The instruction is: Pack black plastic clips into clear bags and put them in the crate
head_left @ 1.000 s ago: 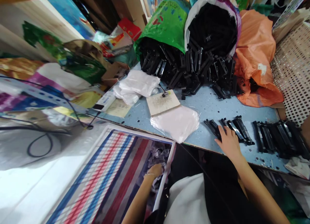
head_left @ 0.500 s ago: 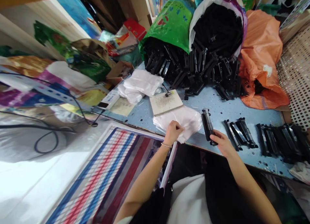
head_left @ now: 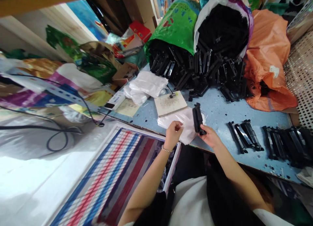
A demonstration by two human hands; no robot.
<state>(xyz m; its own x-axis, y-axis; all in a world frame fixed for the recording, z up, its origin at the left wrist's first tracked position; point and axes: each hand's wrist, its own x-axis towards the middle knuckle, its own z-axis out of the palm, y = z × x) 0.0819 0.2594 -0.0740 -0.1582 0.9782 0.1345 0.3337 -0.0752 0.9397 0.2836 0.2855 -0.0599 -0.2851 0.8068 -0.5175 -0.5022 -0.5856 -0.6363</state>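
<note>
The right hand (head_left: 209,137) grips a long black plastic clip-like part (head_left: 197,119) by its lower end, holding it upright over the stack of thin clear plastic bags (head_left: 182,121) on the pale blue worktable (head_left: 220,113). The left hand (head_left: 173,132) pinches the near edge of the top bag, fingers closed on the film. That one part is not yet bagged. To the right, a row of matching black parts (head_left: 266,138) lies loose on the table, and heaps more spill from the green and white sacks (head_left: 200,33) behind, so most of the work looks undone.

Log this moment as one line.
right hand: holds black plastic part | left hand: on clear bags | blue table
</note>
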